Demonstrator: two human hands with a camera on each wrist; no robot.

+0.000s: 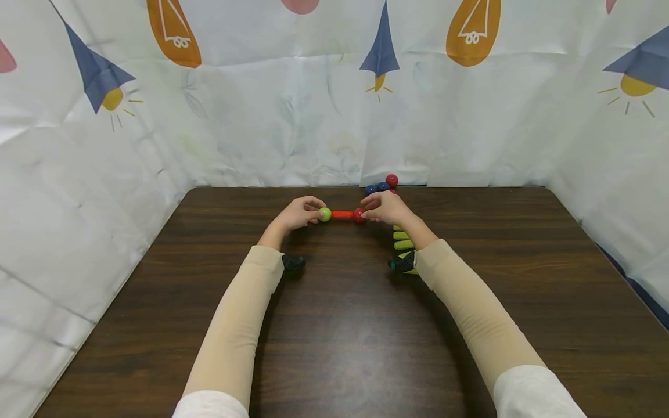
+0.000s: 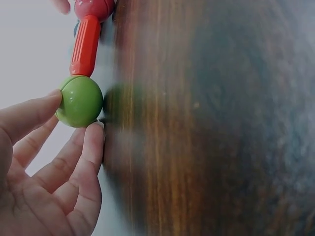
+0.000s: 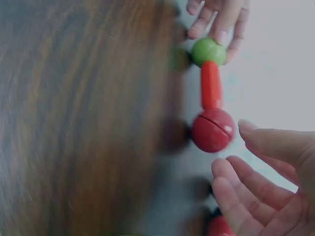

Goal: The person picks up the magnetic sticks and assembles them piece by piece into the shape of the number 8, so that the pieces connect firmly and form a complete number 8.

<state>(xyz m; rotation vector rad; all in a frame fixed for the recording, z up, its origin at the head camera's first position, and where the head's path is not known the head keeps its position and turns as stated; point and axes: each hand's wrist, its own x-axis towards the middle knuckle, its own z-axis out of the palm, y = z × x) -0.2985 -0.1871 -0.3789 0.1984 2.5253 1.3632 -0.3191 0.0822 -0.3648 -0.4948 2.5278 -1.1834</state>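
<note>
A red ribbed rod (image 1: 342, 215) lies across the far part of the table, joining a green ball (image 2: 81, 101) at its left end to a red ball (image 3: 212, 130) at its right end. The left hand (image 1: 300, 213) pinches the green ball, thumb on one side and fingertips on the other. Beside the red ball is the right hand (image 1: 385, 208); its thumb and fingers are spread round the ball, and a gap shows between them and it in the right wrist view. Each wrist carries a small black device.
Several yellow-green rods (image 1: 403, 244) lie in a column under the right forearm, partly hidden by it. Behind the right hand, blue balls (image 1: 383, 186) and another red ball (image 1: 391, 180) sit at the table's far edge. A printed white cloth (image 1: 313, 128) hangs behind the table (image 1: 334, 325).
</note>
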